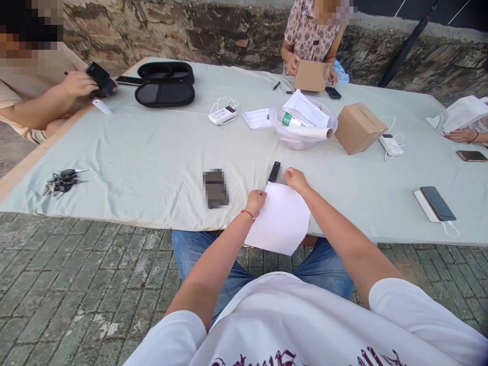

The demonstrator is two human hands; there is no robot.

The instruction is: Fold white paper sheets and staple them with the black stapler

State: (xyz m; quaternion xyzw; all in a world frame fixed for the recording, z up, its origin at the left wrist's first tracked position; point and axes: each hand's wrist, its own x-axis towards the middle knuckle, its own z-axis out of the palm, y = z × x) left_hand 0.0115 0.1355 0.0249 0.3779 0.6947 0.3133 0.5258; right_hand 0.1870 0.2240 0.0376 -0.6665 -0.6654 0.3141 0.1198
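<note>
The fingers of the left hand [256, 203] are pinched on the left side of a white paper sheet [281, 218], probably to steady it, since its lower part overhangs the near edge of the table [152, 168]. Those of the right hand [296, 180] curl together by its top right corner; whether they grip anything, I cannot tell. An apparent black stapler [274, 171] lies at its top left corner, seemingly for easy reach.

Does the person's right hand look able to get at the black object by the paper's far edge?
Probably yes: the right hand is just right of the black object, and nothing visible stands between them. The left hand holds the white paper, off that path.
</note>
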